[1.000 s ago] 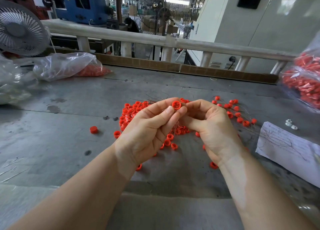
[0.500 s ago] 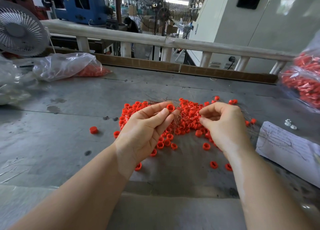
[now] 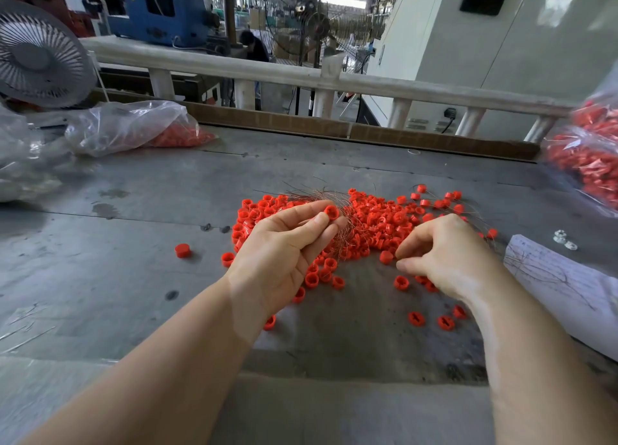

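Right hand [image 3: 448, 257] drawing apart from left hand [image 3: 284, 254], lowering right of centre, fingertips curling just beside loose red plastic cap [image 3: 386, 256]; cannot tell if pinching anything. Left hand pinching small round red plastic cap [image 3: 331, 211] and thin metal wires [image 3: 341, 234] at frame centre, over heap of red caps [image 3: 378, 220] on grey metal table [image 3: 133, 277].

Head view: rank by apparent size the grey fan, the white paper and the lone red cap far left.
1-2. Grey fan and white paper: they look about alike. The frame edge cuts off both and the paper lies nearer the camera, so I won't rank them.
3. Lone red cap: clearly the smallest.
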